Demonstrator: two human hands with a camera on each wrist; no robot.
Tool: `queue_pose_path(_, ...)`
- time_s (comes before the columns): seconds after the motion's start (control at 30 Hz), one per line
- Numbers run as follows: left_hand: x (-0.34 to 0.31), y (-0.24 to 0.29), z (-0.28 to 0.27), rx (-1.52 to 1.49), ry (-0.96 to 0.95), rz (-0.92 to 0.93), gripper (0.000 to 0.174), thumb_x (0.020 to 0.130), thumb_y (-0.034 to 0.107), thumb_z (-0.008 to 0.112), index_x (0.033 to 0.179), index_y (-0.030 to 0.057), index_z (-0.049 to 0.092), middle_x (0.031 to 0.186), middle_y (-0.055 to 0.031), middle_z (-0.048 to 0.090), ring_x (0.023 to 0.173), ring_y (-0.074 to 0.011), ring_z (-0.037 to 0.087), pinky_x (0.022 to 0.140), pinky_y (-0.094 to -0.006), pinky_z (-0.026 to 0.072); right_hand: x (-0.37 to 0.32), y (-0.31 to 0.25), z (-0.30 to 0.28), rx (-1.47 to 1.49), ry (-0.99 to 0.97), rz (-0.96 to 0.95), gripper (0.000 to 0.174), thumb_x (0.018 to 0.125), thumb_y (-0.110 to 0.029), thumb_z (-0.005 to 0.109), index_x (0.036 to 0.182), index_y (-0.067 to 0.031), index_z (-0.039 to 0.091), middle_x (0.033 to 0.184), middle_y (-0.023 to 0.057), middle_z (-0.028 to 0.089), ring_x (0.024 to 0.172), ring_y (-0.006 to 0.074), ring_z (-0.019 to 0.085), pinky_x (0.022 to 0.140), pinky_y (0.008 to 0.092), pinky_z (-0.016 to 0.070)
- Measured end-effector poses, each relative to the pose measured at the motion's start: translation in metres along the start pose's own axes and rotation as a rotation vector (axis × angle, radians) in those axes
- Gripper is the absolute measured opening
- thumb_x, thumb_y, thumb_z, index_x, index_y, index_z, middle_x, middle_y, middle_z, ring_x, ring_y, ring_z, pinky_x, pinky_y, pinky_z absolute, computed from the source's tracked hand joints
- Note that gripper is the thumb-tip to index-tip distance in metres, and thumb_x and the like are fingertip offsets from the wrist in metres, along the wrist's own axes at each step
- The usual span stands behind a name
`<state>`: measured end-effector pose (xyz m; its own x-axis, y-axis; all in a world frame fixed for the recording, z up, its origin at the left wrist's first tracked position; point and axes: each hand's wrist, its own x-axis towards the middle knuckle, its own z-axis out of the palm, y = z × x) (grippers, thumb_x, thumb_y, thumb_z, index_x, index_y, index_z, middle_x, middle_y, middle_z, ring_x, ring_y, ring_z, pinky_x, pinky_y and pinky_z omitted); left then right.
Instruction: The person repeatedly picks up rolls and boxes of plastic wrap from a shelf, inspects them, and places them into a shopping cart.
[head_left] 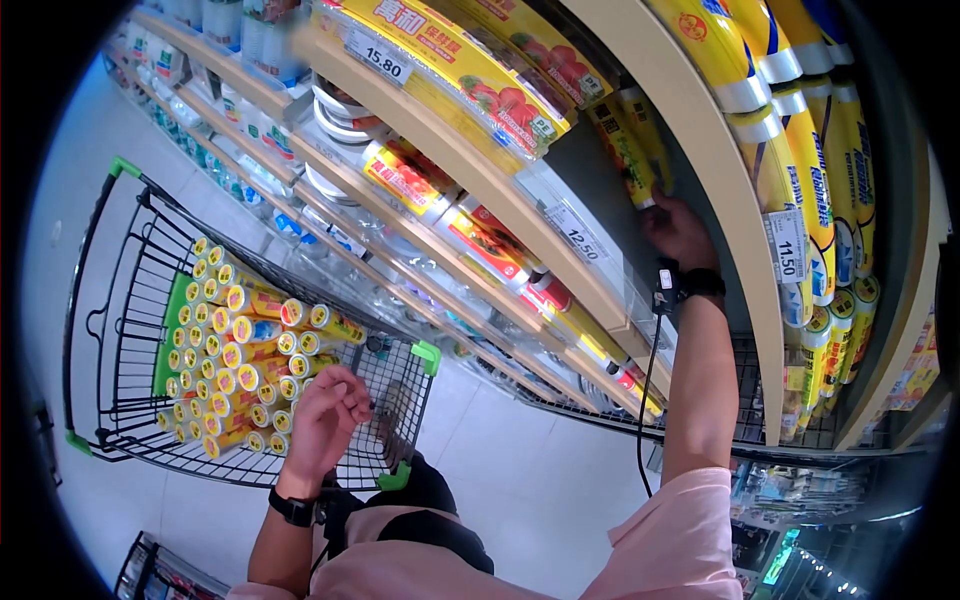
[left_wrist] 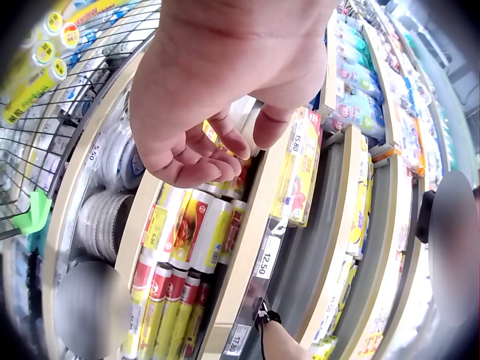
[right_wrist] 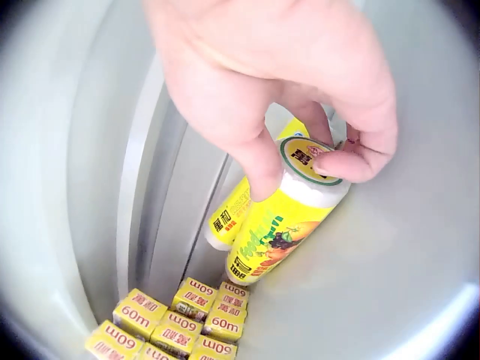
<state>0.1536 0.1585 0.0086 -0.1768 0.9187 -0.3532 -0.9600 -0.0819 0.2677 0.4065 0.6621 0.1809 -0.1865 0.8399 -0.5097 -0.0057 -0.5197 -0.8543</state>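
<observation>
My right hand point(head_left: 680, 230) reaches into a shelf compartment. In the right wrist view, its thumb and fingers grip the capped end of a yellow cling film roll point(right_wrist: 281, 229) with fruit printed on it. The roll leans at a slant, its far end near the small boxes. A second yellow roll point(right_wrist: 223, 217) lies close behind it, partly hidden. My left hand point(head_left: 325, 415) hangs over the right side of the shopping cart point(head_left: 427, 356), fingers loosely curled and holding nothing. Many yellow film rolls point(head_left: 235, 380) are stacked in the cart, round ends up.
Yellow boxes marked 60m point(right_wrist: 161, 326) stand below the held roll. Large yellow film boxes point(head_left: 470, 70) sit on the neighbouring shelf above a 15.80 price tag point(head_left: 378, 56). More rolls point(head_left: 840, 190) fill the shelf on the right. A thin cable point(head_left: 642, 430) hangs from my right wrist.
</observation>
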Motion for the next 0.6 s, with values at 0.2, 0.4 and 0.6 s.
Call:
queue_pose_path(0.2, -0.009, 0.011, -0.003, -0.022, -0.004, 0.004, 0.012, 0.094, 0.014, 0.056, 0.104, 0.0068, 0.054, 0.091, -0.0077, 0.058, 0.081, -0.0173, 0.056, 0.073, -0.0316, 0.0467, -0.039, 0.001, -0.009, -0.144, -0.022, 0.114, 0.044, 0.086, -0.013, 0.074, 0.121, -0.0036, 0.05, 0.108, 0.015, 0.057, 0.091, 0.0262, 0.055, 0.082, 0.0429, 0.0519)
queue_pose_path(0.4, -0.018, 0.023, -0.006, -0.028, -0.027, -0.005, 0.011, 0.094, 0.013, 0.055, 0.103, 0.0079, 0.054, 0.09, -0.0076, 0.059, 0.079, -0.017, 0.056, 0.072, -0.0308, 0.0457, -0.081, 0.003, -0.023, 0.049, -0.17, 0.017, 0.05, 0.089, -0.019, 0.07, 0.126, 0.0056, 0.047, 0.11, 0.0275, 0.055, 0.083, 0.0242, 0.059, 0.061, 0.0199, 0.0521)
queue_pose_path(0.6, -0.033, 0.035, 0.004, 0.0, -0.081, -0.028, 0.009, 0.093, 0.014, 0.056, 0.101, 0.0089, 0.055, 0.091, -0.0073, 0.06, 0.08, -0.0166, 0.057, 0.072, -0.0307, 0.046, -0.142, 0.029, -0.01, 0.093, -0.09, -0.118, 0.045, 0.094, -0.03, 0.062, 0.12, 0.0043, 0.048, 0.092, 0.0338, 0.062, 0.054, 0.0175, 0.057, 0.043, 0.0164, 0.044)
